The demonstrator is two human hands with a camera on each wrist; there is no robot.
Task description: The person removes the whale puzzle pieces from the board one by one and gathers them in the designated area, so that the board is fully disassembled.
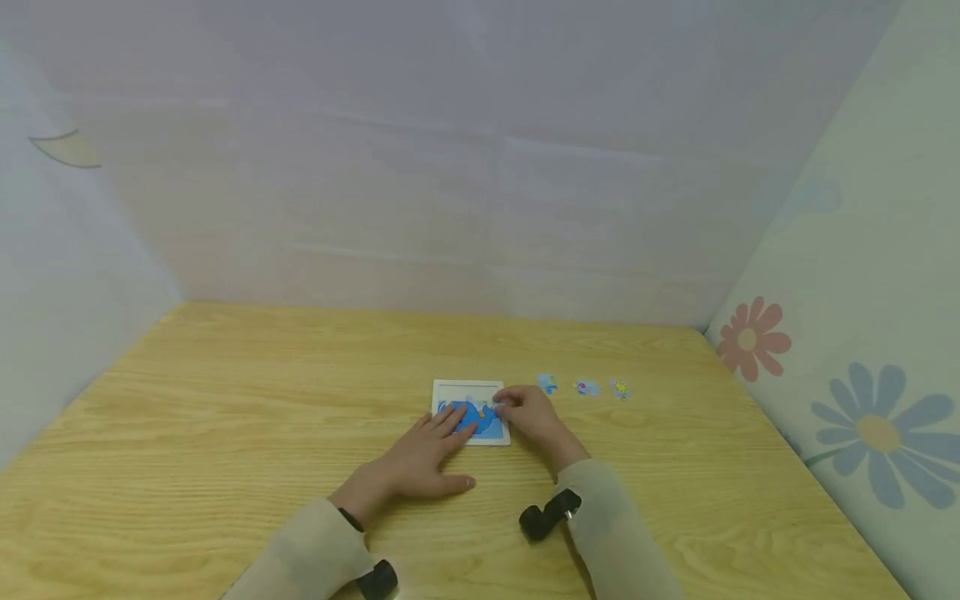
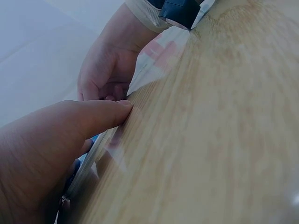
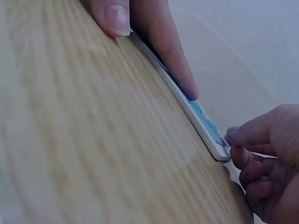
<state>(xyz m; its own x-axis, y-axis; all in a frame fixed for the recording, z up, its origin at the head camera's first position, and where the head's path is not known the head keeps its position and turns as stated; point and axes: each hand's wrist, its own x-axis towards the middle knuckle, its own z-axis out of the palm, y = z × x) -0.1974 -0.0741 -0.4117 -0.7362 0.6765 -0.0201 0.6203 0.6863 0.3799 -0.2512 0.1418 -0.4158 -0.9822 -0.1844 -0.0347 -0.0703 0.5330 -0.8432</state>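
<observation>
A white-framed jigsaw puzzle board (image 1: 471, 442) with a blue picture lies flat on the table in the head view. My left hand (image 1: 427, 454) rests on its left and middle part with fingers spread and straight, hiding some of the picture. At the board's right edge my right hand (image 1: 531, 414) pinches a small puzzle piece (image 3: 227, 143) between thumb and curled fingers; most of that piece is hidden. The right wrist view shows the board's near corner (image 3: 218, 153) right beside those fingertips.
Three loose puzzle pieces lie in a row right of the board: a blue one (image 1: 547, 383), a pale one with pink (image 1: 587, 387) and one with a yellow figure (image 1: 620, 388). The wooden table (image 1: 262, 375) meets pale cloth walls (image 1: 420, 208) behind and at both sides.
</observation>
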